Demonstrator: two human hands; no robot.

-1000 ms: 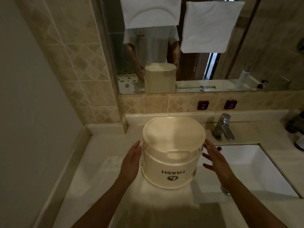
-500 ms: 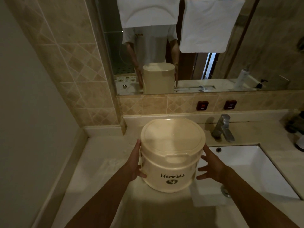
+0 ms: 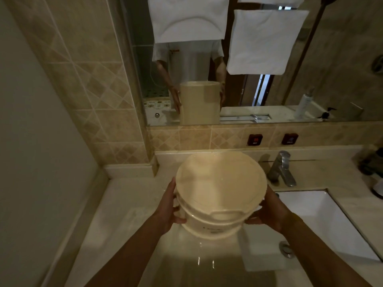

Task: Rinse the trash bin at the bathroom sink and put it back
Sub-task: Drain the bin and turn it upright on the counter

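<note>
A round cream trash bin [image 3: 219,191] with its lid on is held upright above the counter [image 3: 128,214], left of the white sink basin [image 3: 310,220]. My left hand [image 3: 170,210] grips its left side and my right hand [image 3: 271,212] grips its right side. Water drops fall from under the bin. A chrome faucet [image 3: 281,168] stands behind the basin, to the right of the bin. The bin's lower body is hidden behind the lid and my hands.
A mirror [image 3: 269,90] above the tiled backsplash reflects the bin, my arms and a white towel. Two red switches [image 3: 255,139] sit on the backsplash. A wall [image 3: 41,141] closes off the left. Dark objects [image 3: 373,164] stand at the counter's far right.
Both hands closed on the bin's sides and lifted it off the counter toward me. The label on its front has dropped mostly out of sight, and drips now fall below it.
</note>
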